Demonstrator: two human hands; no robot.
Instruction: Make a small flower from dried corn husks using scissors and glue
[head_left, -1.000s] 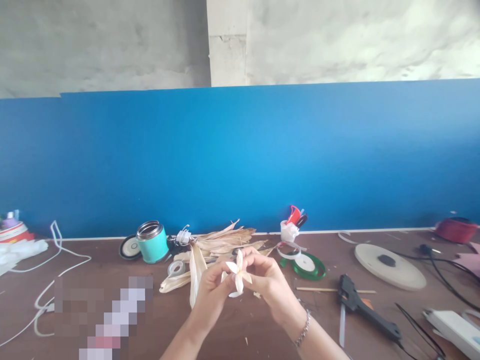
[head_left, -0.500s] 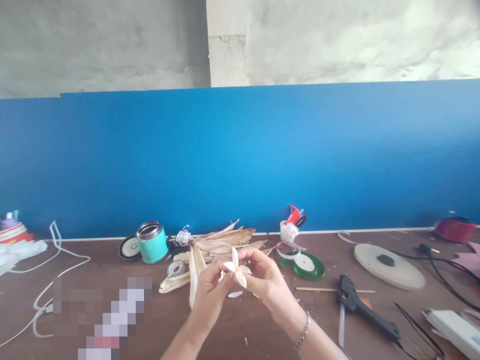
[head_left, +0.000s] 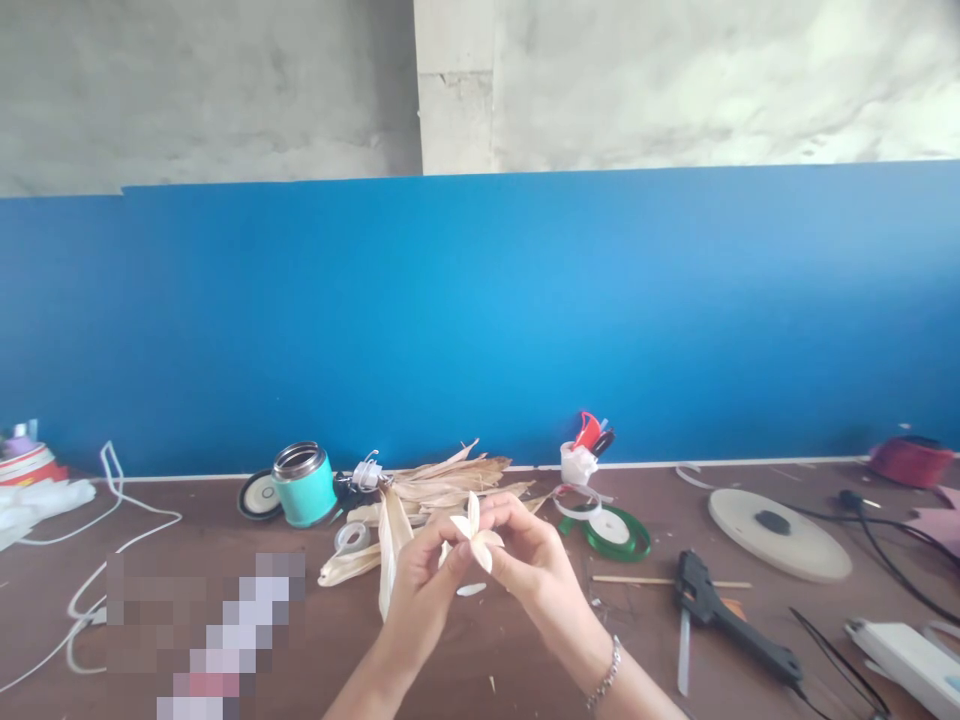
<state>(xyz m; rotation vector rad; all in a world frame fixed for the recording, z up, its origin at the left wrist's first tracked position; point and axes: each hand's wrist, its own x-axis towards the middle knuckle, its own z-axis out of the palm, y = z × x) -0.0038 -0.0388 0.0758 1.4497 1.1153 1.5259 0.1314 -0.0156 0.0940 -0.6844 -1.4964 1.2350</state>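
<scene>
Both my hands meet over the brown table (head_left: 525,660), pinching a small cream husk flower (head_left: 474,532) with pointed petals. My left hand (head_left: 420,585) grips it from the left with curled fingers. My right hand (head_left: 529,560), with a bracelet on its wrist, holds it from the right. One loose pale petal (head_left: 470,589) lies on the table just below the flower. A long husk strip (head_left: 387,550) lies beside my left hand.
A pile of dried husks (head_left: 450,480) and a teal tin (head_left: 304,485) lie behind my hands. Green ribbon rolls (head_left: 615,530), a cup of pens (head_left: 579,460), a black glue gun (head_left: 720,610), a round wooden disc (head_left: 780,530), cables and a white cord (head_left: 112,530) surround them.
The flower has turned a little in my fingers, and my hands have shifted slightly down. One petal now lies on the table below it.
</scene>
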